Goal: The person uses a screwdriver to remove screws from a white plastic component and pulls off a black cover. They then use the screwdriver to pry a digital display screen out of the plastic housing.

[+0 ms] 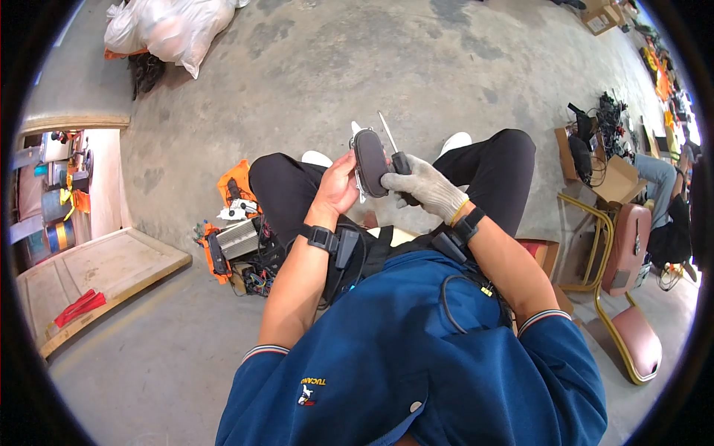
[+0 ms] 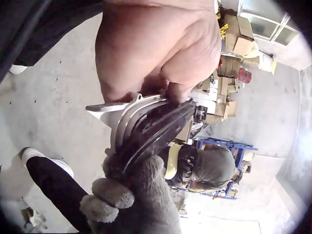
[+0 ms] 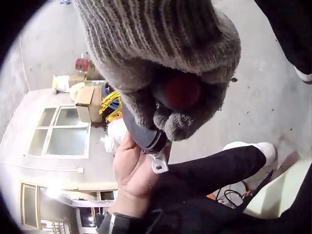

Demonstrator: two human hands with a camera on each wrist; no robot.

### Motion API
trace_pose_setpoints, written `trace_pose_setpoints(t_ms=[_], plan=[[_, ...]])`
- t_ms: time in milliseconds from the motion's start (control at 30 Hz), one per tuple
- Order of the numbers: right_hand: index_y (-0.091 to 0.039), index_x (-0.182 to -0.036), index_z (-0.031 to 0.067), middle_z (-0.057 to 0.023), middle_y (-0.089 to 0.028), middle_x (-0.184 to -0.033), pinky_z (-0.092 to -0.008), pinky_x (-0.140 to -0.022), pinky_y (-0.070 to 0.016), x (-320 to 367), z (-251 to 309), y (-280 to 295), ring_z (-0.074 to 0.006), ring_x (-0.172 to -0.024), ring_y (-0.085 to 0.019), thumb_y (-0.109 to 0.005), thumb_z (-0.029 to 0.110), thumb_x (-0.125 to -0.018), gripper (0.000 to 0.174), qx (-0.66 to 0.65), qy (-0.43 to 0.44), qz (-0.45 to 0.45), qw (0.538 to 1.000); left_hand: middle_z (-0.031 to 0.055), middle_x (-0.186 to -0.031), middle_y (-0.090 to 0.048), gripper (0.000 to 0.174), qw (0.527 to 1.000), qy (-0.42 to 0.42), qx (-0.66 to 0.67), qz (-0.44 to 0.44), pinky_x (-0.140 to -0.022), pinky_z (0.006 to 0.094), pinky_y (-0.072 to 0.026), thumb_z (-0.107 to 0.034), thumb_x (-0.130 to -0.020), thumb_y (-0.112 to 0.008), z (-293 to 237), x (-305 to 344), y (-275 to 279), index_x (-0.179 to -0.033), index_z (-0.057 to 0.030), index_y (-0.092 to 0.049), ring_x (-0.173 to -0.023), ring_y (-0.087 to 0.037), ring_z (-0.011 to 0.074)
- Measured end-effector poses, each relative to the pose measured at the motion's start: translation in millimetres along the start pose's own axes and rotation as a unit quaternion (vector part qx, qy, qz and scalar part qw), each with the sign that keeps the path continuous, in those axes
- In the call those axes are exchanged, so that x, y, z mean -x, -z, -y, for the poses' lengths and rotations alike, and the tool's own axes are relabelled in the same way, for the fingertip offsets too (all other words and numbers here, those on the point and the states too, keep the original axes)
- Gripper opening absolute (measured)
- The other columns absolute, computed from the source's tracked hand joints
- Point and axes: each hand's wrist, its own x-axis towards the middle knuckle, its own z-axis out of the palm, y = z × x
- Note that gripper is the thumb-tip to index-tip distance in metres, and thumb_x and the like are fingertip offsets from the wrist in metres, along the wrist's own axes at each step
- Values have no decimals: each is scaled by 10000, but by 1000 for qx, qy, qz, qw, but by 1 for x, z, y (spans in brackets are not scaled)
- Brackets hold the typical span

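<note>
Between left grip (image 1: 338,186), holding its edge, and gloved right grip (image 1: 431,190) (curled round screwdriver (image 1: 401,162)): dark oval part (image 1: 370,163).

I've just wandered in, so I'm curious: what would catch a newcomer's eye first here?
Probably the dark oval part near the head view's middle, held in the bare left hand; beside it the gloved right hand grips a screwdriver. The white bags at that view's upper left and pink chair at its right may draw the eye next.

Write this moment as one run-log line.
left hand: bare, holds dark oval part | right hand: gloved, grips screwdriver, touches part | screwdriver tip: off part
</note>
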Motion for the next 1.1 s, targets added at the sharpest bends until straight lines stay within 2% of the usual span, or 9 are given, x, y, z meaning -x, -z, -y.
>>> trace_pose_setpoints(t_ms=[200, 267, 367, 500, 600, 667, 833, 1000, 1100], plan=[[-571, -1042, 33, -6, -551, -754, -232, -481, -384, 5, 3, 10, -74, -571, -500, -748, 284, -803, 389, -21, 8, 9, 1000, 163, -1260, -634, 395, 999, -1, 22, -47, -1038, 414, -483, -244, -1070, -388, 2, -3, 10, -1323, 19, -540, -1147, -626, 284], [-565, -1023, 39, -5, -549, -750, -232, -476, -376, 5, 2, 11, -73, -566, -494, -751, 284, -803, 378, -32, 2, 3, 999, 134, -1243, -646, 401, 996, 24, 88, 7, -1031, 409, -483, -268, -1066, -395, -2, -3, 14, -1318, 2, -550, -1137, -628, 261], [-557, -1007, 45, -8, -549, -751, -231, -469, -365, 10, 3, 12, -72, -559, -485, -751, 282, -803, 368, -45, -1, -1, 999, 132, -1226, -653, 446, 992, 21, 120, -9, -1015, 407, -489, -348, -1063, -407, -3, 0, 4, -1305, -5, -560, -1132, -629, 258], [-553, -1011, 44, -13, -552, -757, -227, -466, -365, 9, 2, 19, -70, -558, -487, -748, 274, -799, 369, -32, 9, 9, 999, 124, -1206, -660, 465, 997, 21, 79, -2, -1007, 397, -491, -396, -1040, -478, -9, 6, -7, -1285, -12, -570, -1125, -630, 246], [-555, -1018, 40, -16, -554, -758, -226, -475, -379, 7, -1, 22, -71, -571, -499, -744, 274, -800, 371, -14, 1, 3, 1000, 106, -1180, -666, 452, 999, 13, 24, 24, -991, 383, -505, -368, -982, -617, -5, 5, -3, -1263, -16, -579, -1099, -641, 224], [-558, -1019, 36, -17, -556, -758, -227, -489, -399, 8, -1, 21, -76, -582, -510, -740, 279, -804, 372, -7, -2, -5, 1000, 83, -1144, -673, 398, 999, 26, -35, 2, -975, 363, -522, -242, -927, -716, -4, 3, -1, -1234, -24, -590, -1077, -650, 197], [-569, -1038, 26, -23, -565, -765, -244, -544, -474, 8, -7, 21, -96, -624, -545, -703, 275, -837, 347, 13, -2, -44, 999, 65, -1099, -681, 354, 998, 17, -51, -31, -954, 342, -532, -108, -888, -735, -7, 7, -7, -1208, -35, -600, -1025, -665, 176], [-575, -1220, -6, -46, -575, -821, -281, -606, -537, 18, -2, 37, -119, -657, -578, -628, 215, -888, 403, 12, -39, -96, 995, 43, -1061, -682, 360, 990, -33, -116, -68, -896, 308, -531, -55, -863, -745, -3, 1, -4, -1195, -49, -608, -954, -664, 152], [-537, -1315, -19, -77, -594, -876, -283, -641, -546, 42, 32, 43, -120, -694, -602, -630, 181, -878, 490, 130, 2, -77, 989, 26, -1036, -680, 352, 989, -41, -123, -70, -862, 294, -523, -57, -860, -751, -3, 0, -1, -1184, -57, -611, -931, -655, 138]])
